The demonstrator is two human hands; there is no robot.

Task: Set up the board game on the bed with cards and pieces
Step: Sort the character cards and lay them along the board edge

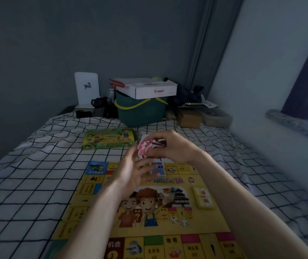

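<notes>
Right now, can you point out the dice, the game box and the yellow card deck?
dice (179, 220): head view, on the white cubes on the board.
game box (108, 141): head view, middle of its green lid.
yellow card deck (203, 197): head view, centre of its top card.

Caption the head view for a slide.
Right hand grips pink cards over the board; left hand open.

My one camera sits on my head, looking forward and down along my forearms. The game board (168, 212) lies close in the lower centre of the frame; the bed (37, 184) runs away toward the wall at top.
</notes>
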